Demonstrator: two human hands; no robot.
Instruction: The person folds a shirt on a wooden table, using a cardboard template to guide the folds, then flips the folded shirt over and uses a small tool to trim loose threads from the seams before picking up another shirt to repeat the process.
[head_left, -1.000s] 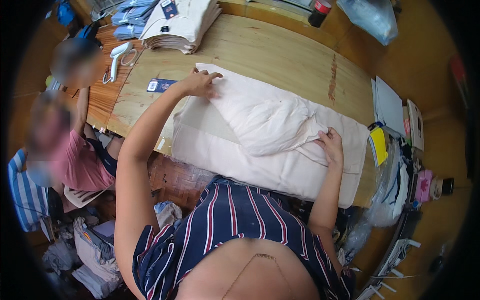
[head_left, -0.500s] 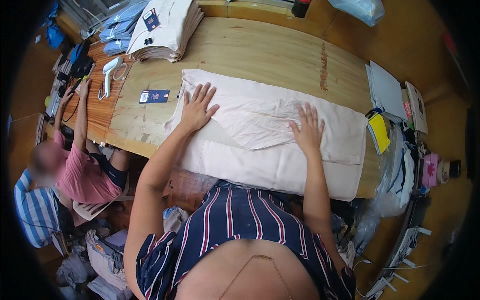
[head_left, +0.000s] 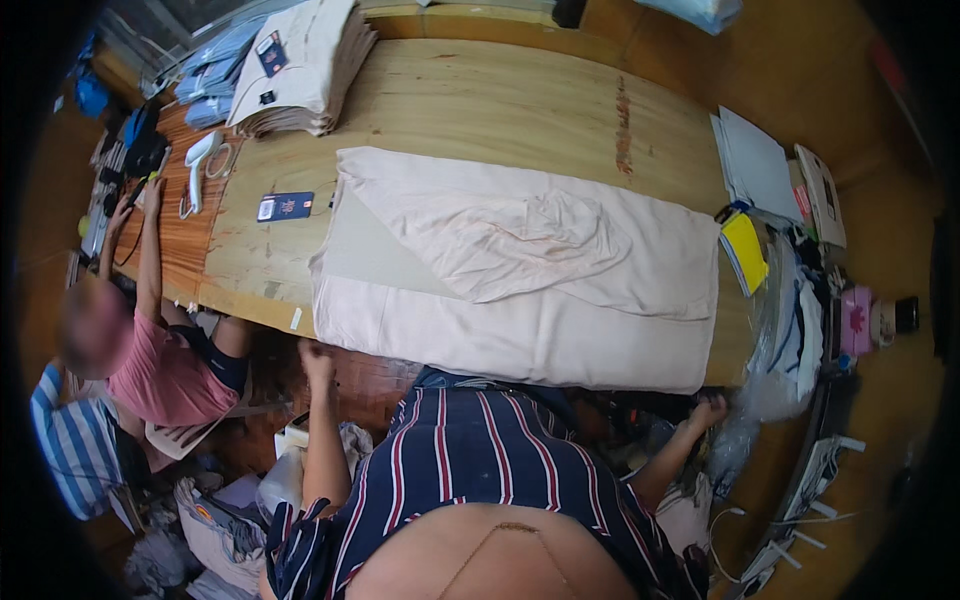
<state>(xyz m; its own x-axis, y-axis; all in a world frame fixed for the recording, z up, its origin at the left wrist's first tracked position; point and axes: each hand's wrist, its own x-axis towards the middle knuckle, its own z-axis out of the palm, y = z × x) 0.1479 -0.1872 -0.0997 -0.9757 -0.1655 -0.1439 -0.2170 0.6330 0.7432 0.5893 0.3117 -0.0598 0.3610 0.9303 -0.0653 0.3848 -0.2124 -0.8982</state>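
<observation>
Now both hands are off the pale pink garment [head_left: 570, 345], down by the near edge of the wooden table [head_left: 480, 100].
Half a second ago both palms lay flat on the cloth, fingers spread; before that, the right fingers had hold of its bunched part. The left hand [head_left: 317, 359] is now just off the edge, by the garment's near left corner, and the right hand [head_left: 708, 411] is by its near right corner. Both look curled, but I cannot tell whether either holds anything. The garment lies folded along the near edge, its middle flatter than a second ago yet wrinkled. The navy hang tag [head_left: 286, 206] remains beside its left end.
</observation>
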